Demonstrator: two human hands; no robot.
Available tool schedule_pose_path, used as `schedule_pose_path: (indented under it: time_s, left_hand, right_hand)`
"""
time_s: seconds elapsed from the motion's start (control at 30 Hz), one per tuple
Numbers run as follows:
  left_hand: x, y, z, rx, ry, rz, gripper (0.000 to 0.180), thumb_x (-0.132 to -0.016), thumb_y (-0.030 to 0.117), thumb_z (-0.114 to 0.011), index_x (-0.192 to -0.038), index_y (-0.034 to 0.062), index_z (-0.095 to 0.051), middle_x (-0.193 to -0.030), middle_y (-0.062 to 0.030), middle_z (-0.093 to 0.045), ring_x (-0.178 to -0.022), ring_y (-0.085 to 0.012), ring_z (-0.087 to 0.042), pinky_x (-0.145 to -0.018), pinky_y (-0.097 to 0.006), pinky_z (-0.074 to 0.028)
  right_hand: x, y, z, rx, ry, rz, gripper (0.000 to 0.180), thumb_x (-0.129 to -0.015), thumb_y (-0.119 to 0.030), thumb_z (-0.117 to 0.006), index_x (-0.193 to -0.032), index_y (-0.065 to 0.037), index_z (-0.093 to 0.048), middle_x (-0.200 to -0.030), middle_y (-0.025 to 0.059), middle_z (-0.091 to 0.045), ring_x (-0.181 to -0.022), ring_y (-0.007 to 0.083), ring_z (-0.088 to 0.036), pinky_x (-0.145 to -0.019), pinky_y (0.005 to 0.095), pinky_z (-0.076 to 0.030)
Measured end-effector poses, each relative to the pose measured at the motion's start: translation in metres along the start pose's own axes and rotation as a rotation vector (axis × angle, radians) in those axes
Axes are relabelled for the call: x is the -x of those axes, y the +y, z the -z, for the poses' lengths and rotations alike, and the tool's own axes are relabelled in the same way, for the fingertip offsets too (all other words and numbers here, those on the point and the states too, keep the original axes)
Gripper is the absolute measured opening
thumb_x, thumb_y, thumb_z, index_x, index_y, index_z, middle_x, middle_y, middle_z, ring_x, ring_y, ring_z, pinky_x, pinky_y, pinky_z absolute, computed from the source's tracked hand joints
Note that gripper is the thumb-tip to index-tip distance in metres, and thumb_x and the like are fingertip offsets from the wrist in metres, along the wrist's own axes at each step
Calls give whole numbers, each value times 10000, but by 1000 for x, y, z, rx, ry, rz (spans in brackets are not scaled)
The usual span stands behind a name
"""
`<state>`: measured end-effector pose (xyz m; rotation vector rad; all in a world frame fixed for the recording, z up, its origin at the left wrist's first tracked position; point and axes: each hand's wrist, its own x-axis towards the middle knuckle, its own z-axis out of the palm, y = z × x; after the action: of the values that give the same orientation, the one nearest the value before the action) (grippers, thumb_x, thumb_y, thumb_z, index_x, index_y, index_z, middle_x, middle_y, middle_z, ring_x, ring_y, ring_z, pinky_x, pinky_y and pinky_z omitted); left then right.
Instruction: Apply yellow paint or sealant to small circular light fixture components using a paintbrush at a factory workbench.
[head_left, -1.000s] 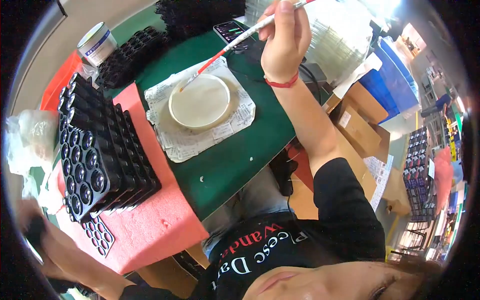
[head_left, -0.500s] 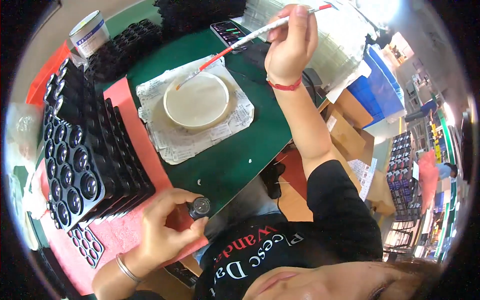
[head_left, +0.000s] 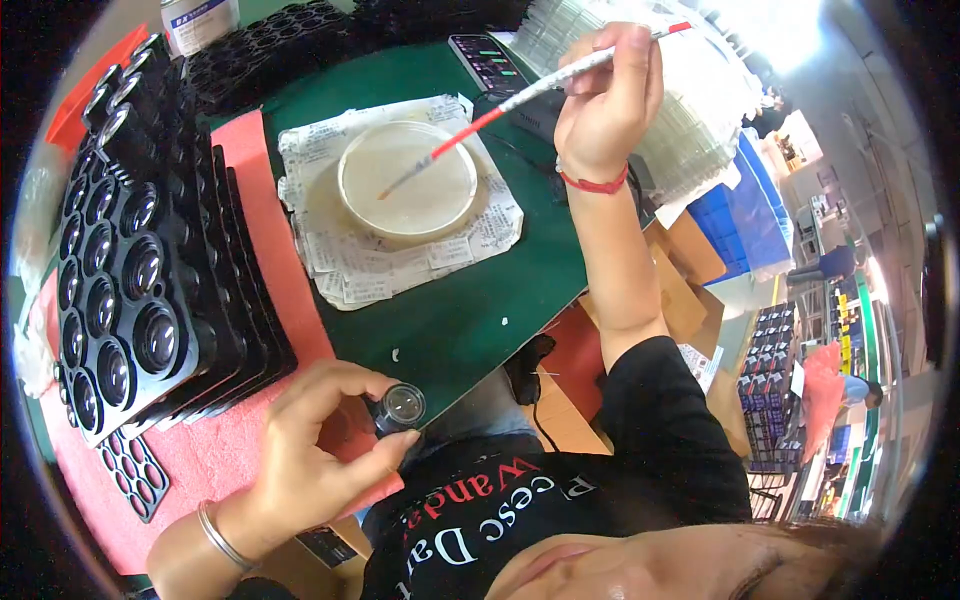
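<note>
Between the thumb and index finger of my left hand (head_left: 310, 430) is a small black cylindrical lens piece (head_left: 403, 404), its round glass face turned up. My right hand (head_left: 612, 105) is raised at the far right, closed round a thin paintbrush (head_left: 470, 130) with a red handle wrapped in pale material. The brush slants down to the left, its tip over the shallow round dish (head_left: 430, 205). I cannot tell whether the tip touches the dish's pale surface. Under the dish lies a pad of printed paper (head_left: 345, 282) on the green table.
Stacked black trays (head_left: 190, 290) holding round lenses stand at the left on a pink cloth (head_left: 225, 450). Behind are a tin (head_left: 200, 25), more black trays (head_left: 270, 60) and a phone (head_left: 487, 62). Clear plastic trays (head_left: 680, 120) and a blue crate (head_left: 735, 220) are at right.
The brush tip has shifted from near the dish's far left rim to over its middle. My left hand has turned the lens piece, so its glass face now shows. The whole view has shifted a little.
</note>
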<state>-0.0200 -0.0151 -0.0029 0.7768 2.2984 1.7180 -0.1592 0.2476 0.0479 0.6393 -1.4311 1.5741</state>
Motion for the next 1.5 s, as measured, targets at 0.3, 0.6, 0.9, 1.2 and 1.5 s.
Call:
schedule_pose_path:
  time_s: [0.3, 0.6, 0.9, 1.2, 1.5]
  left_hand:
    - [-1, 7, 3, -34, 4, -12, 275, -618, 56, -701, -851, 3, -564, -792, -74, -554, -593, -118, -514, -527, -224, -417]
    - [1, 6, 4, 31, 24, -19, 268, -645, 54, -686, -876, -2, -563, -780, -65, -552, -583, -111, -526, -508, -222, -417]
    - [6, -1, 2, 166, 45, 156, 293, -715, 107, -657, -955, -16, -543, -689, -32, -564, -531, -44, -493, -474, -196, -391]
    - [7, 3, 4, 487, 66, 304, 305, -763, 109, -627, -1012, -28, -518, -843, -31, -570, -627, -30, -480, -548, -169, -402]
    - [6, 7, 7, 639, 65, 362, 339, -758, 109, -642, -1007, -56, -480, -791, -16, -533, -645, -40, -493, -564, -174, -414]
  right_hand:
    - [-3, 1, 1, -70, 77, -139, 287, -879, -270, -408, -674, -69, -416, -493, -6, -320, -422, 77, -276, -437, 232, -246]
    - [0, -1, -5, 14, 172, -92, 236, -881, -192, -439, -683, -66, -425, -538, -8, -375, -441, 49, -310, -435, 201, -283]
    - [0, -4, -6, 11, 214, 85, 201, -875, -202, -453, -725, -68, -448, -546, -4, -406, -470, 61, -340, -440, 197, -287]
    - [-7, -7, 6, -532, 42, -446, 220, -852, -273, -465, -767, -72, -492, -515, -9, -363, -457, 95, -306, -474, 236, -275]
    - [12, -25, -16, -614, -179, -489, 234, -897, -255, -400, -761, -69, -441, -512, -9, -342, -472, 84, -314, -476, 223, -290]
